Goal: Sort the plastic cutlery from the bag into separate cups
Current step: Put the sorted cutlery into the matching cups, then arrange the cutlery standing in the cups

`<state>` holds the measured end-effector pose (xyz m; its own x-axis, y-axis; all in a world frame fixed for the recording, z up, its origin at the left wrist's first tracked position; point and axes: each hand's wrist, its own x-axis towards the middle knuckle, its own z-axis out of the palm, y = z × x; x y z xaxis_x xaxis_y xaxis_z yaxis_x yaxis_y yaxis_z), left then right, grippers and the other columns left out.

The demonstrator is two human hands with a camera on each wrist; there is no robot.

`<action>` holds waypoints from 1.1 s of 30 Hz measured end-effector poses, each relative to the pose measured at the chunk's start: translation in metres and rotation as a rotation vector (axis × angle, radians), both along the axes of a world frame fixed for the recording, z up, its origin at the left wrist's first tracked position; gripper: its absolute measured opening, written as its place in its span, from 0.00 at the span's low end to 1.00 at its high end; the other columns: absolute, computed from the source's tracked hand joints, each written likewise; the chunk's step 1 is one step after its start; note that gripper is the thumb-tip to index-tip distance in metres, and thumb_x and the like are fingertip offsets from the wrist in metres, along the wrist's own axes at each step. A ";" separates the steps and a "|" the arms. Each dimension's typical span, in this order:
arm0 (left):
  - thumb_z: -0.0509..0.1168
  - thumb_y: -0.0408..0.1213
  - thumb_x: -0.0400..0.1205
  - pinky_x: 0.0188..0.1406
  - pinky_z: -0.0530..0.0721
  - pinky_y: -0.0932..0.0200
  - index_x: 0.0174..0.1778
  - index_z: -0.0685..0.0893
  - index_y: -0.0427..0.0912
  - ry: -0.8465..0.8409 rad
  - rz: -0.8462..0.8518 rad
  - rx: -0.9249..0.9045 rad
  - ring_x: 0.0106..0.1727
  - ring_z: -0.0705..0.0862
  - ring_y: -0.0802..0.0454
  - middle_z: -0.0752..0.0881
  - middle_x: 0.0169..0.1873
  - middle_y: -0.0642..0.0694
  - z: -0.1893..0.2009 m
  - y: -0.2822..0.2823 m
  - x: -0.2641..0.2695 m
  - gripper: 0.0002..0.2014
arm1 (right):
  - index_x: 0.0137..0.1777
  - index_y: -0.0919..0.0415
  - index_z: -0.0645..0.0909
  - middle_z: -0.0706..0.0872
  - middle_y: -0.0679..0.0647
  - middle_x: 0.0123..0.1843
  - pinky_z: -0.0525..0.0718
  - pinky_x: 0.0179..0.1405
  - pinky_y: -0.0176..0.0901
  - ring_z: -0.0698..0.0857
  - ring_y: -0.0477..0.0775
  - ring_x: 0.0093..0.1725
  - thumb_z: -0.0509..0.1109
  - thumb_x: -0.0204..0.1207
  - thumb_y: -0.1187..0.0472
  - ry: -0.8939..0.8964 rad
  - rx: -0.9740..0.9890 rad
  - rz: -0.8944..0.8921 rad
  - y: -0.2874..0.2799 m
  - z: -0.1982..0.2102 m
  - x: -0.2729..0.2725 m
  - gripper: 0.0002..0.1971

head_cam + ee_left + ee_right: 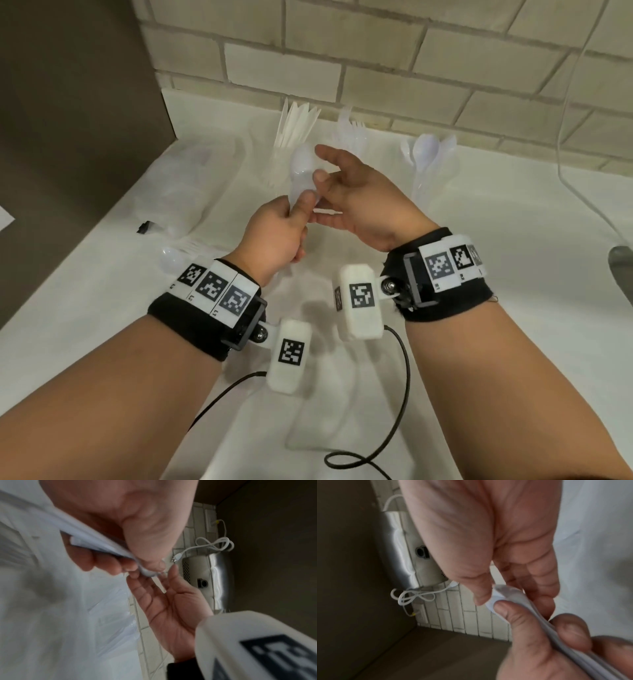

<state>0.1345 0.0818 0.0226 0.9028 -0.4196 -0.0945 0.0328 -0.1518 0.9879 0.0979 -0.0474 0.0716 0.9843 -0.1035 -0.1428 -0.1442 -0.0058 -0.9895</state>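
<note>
My left hand [284, 222] grips a small bundle of white plastic spoons [302, 168] by the handles, bowls up, above the white counter [479, 274]. My right hand [334, 186] meets it from the right and pinches a spoon bowl between thumb and fingers, the index finger held straight above. In the right wrist view the bowl [498, 596] sits between my right thumb and fingers. Three clear cups stand at the wall: knives [296, 130], forks [354, 135] and spoons [428, 154]. The clear bag [178, 195] lies at the left.
A loose spoon [173, 258] and a fork lie on the counter left of my left wrist. A dark panel [68, 120] bounds the left side. A white cord [565, 137] hangs at the right beside a metal appliance [217, 582]. Black camera cables trail near the front edge.
</note>
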 end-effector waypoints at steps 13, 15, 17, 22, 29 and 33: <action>0.56 0.52 0.85 0.27 0.82 0.68 0.42 0.84 0.39 -0.105 -0.316 0.298 0.23 0.81 0.61 0.85 0.32 0.49 -0.003 0.000 -0.014 0.21 | 0.58 0.56 0.74 0.82 0.55 0.51 0.84 0.27 0.36 0.85 0.54 0.31 0.61 0.82 0.65 -0.084 -0.610 -0.124 -0.006 -0.012 -0.019 0.08; 0.57 0.53 0.84 0.33 0.84 0.62 0.44 0.84 0.41 -0.083 -0.330 0.281 0.27 0.81 0.57 0.87 0.36 0.48 -0.004 0.002 -0.014 0.20 | 0.57 0.58 0.76 0.81 0.52 0.45 0.82 0.24 0.34 0.83 0.52 0.31 0.59 0.82 0.67 -0.095 -0.657 -0.156 -0.003 -0.016 -0.018 0.08; 0.57 0.53 0.84 0.33 0.83 0.64 0.43 0.85 0.41 -0.094 -0.327 0.287 0.26 0.81 0.59 0.86 0.35 0.52 -0.003 0.004 -0.015 0.20 | 0.56 0.59 0.78 0.81 0.52 0.43 0.84 0.25 0.39 0.82 0.52 0.30 0.57 0.82 0.69 -0.108 -0.649 -0.168 0.000 -0.019 -0.017 0.10; 0.52 0.50 0.87 0.50 0.82 0.50 0.54 0.81 0.37 -0.342 -0.279 0.432 0.45 0.85 0.45 0.86 0.46 0.42 0.006 0.019 -0.009 0.20 | 0.48 0.53 0.77 0.78 0.46 0.41 0.85 0.21 0.40 0.82 0.52 0.30 0.55 0.83 0.70 -0.158 -0.672 -0.292 -0.017 -0.008 -0.009 0.13; 0.58 0.25 0.73 0.57 0.83 0.46 0.79 0.56 0.62 -0.285 -0.305 1.192 0.63 0.78 0.37 0.63 0.75 0.44 0.017 0.095 0.035 0.41 | 0.55 0.62 0.79 0.80 0.51 0.43 0.81 0.38 0.42 0.82 0.54 0.42 0.48 0.73 0.67 -0.492 -1.013 -0.766 -0.109 0.048 -0.004 0.19; 0.72 0.38 0.68 0.70 0.74 0.37 0.79 0.37 0.69 -0.260 -0.467 1.438 0.75 0.70 0.36 0.45 0.83 0.49 0.004 0.105 0.034 0.56 | 0.59 0.62 0.78 0.83 0.57 0.52 0.68 0.39 0.24 0.79 0.51 0.48 0.50 0.72 0.70 -0.498 -1.090 -0.825 -0.135 0.057 0.004 0.20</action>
<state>0.1688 0.1864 0.0264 0.7759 -0.3556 -0.5211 -0.4324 -0.9012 -0.0288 0.1020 -0.1822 0.1281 0.5159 -0.4844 0.7066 -0.1282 -0.8592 -0.4953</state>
